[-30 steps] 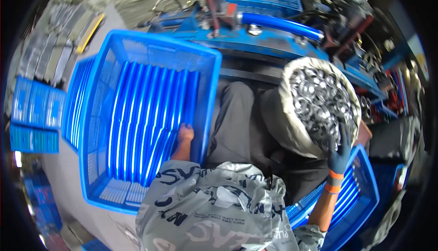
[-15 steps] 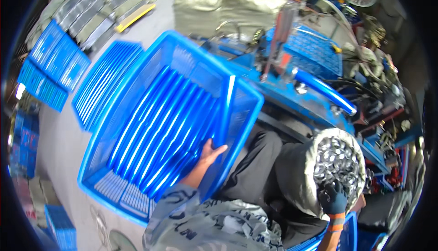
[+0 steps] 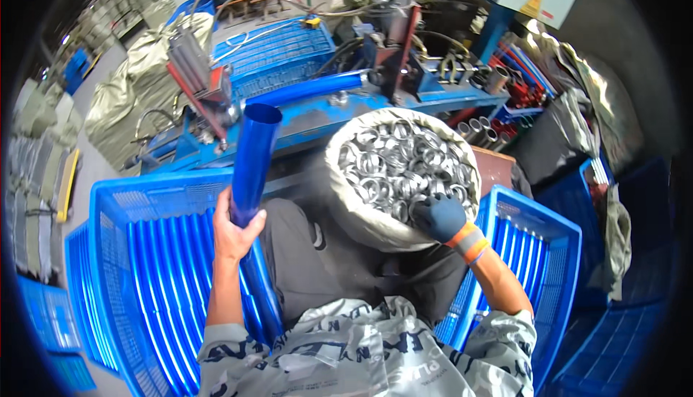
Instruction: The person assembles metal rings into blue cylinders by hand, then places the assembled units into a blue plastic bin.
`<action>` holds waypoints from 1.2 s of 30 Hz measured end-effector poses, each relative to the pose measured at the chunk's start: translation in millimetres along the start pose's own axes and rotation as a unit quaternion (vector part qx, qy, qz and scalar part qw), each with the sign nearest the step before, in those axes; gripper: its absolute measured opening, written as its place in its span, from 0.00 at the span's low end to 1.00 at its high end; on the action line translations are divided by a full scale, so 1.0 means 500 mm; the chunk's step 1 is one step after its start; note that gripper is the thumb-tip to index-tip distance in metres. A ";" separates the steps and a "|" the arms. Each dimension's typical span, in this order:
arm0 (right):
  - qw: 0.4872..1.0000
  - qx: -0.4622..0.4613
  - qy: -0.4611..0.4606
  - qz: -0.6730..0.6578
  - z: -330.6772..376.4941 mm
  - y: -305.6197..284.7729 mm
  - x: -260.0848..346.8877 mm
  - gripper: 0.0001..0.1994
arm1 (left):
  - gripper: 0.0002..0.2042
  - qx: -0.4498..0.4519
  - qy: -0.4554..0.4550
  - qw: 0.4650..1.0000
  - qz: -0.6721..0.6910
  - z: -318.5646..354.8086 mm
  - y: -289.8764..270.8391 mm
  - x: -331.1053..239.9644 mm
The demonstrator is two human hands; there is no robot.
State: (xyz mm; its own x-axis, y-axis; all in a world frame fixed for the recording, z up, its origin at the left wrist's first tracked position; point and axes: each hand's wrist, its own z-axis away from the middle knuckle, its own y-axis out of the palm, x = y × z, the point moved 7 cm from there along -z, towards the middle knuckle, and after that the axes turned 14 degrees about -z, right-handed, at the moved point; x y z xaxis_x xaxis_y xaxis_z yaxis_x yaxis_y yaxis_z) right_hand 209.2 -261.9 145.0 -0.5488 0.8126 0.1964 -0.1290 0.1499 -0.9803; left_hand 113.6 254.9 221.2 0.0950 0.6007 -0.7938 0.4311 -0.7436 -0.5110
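Farthest left of the person's left grip, a stack of ribbed blue tubes [image 3: 85, 289] stands just outside a large blue crate [image 3: 162, 180]. The crate spreads to the left of the left grip and below it, and long, glossy blue tubes [image 3: 162, 281] lie in it side by side.

The left grip [image 3: 238, 227], a bare hand, is clasped around a blue tube [image 3: 254, 155], with the thumb on its right side. The tube rises from the hand, slightly tilted to the right, its hollow upper end well above the fingers; how far it runs below them is hard to tell.

Beyond and to the right of the left grip is a blue worktop [image 3: 303, 121], with another blue tube [image 3: 307, 88] lying across it.

Between the two grips, mostly beyond the right one, a round container with a pale cloth rim [image 3: 372, 231] is filled with shiny metal rings [image 3: 401, 162].

The right grip [image 3: 440, 218], in a dark glove with an orange-and-grey cuff, reaches over the near rim, fingers bent among the rings; whether it grasps one cannot be told.

Just right of that grip, a second blue crate [image 3: 538, 208] holds more tubes [image 3: 516, 252].
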 end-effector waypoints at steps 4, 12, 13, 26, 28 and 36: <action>0.992 -0.053 -0.078 -0.083 0.065 -0.061 -0.001 0.10 | 0.40 0.063 0.026 0.996 -0.064 0.004 0.077 -0.091; 0.406 -0.163 0.074 -0.896 0.059 -0.012 0.059 0.23 | 0.34 0.146 0.157 0.950 -0.228 0.014 0.110 -0.283; 0.403 -0.158 0.056 -0.900 0.066 -0.024 0.080 0.27 | 0.32 0.148 0.184 0.945 -0.228 0.012 0.123 -0.296; 0.650 -0.184 -0.035 -0.737 0.065 -0.114 0.106 0.29 | 0.32 0.180 0.271 0.899 -0.295 -0.004 0.109 -0.368; 0.592 -0.190 -0.013 -0.783 0.061 -0.102 0.108 0.38 | 0.32 0.185 0.267 0.902 -0.285 -0.005 0.107 -0.369; 0.533 -0.181 -0.023 -0.826 0.057 -0.083 0.122 0.51 | 0.32 0.218 0.279 0.878 -0.322 0.007 0.133 -0.345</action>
State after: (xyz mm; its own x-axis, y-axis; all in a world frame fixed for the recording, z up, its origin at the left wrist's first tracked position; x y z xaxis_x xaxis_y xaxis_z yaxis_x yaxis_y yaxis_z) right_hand 157.5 -234.7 198.4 0.0449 -0.6104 0.7908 -0.3050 0.7455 0.5927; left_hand 122.6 101.1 322.9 0.4342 0.8980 -0.0716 0.1833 -0.1659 -0.9690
